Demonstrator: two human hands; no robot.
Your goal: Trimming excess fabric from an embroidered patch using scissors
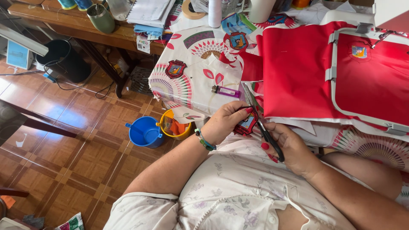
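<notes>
My left hand [226, 121] pinches a small red shield-shaped embroidered patch [247, 125] close to my chest. My right hand [292, 149] grips black-handled scissors [260, 121], whose silver blades point up and away along the patch's right edge. Just beyond my hands a purple lighter [226, 91] lies on the patterned tablecloth [191, 76]. Two more finished patches lie farther off, one red [176, 68] at the left, one blue and red [237, 41] farther back.
Red fabric [298, 72] sits clamped in a white embroidery hoop [336, 76] at the right. A blue bucket [145, 132] and a yellow bucket [174, 125] stand on the tiled floor. A wooden bench [76, 25] holds cups and notebooks.
</notes>
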